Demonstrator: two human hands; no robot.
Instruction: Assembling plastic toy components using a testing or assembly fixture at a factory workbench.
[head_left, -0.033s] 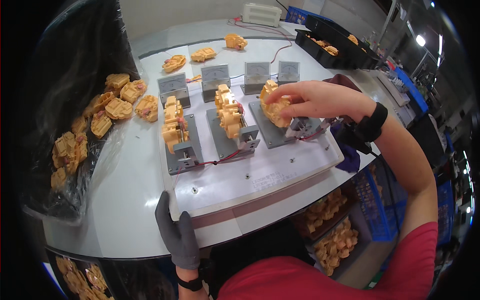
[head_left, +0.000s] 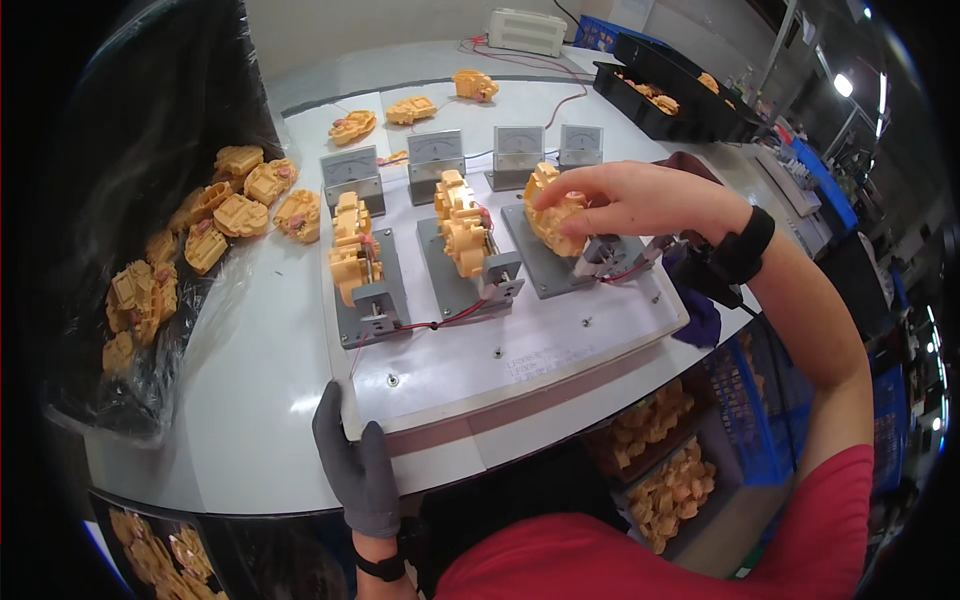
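My bare right hand (head_left: 640, 200), with a black wrist strap, grips a yellow plastic part (head_left: 553, 222) sitting on the right grey fixture (head_left: 545, 262) of a white test board (head_left: 560, 345). The middle fixture (head_left: 452, 285) and the left fixture (head_left: 365, 300) each carry yellow parts (head_left: 462, 225) (head_left: 350, 245). My left hand (head_left: 360, 465), in a grey glove, rests flat on the table's front edge, with its thumb at the board's near left corner. It holds nothing.
Several grey analog meters (head_left: 436, 160) stand behind the fixtures. Loose yellow parts (head_left: 245, 205) spill from a black bag (head_left: 150, 150) at the left. A black tray (head_left: 680, 100) of parts sits at the back right. Blue crates (head_left: 670, 480) with parts stand below the table.
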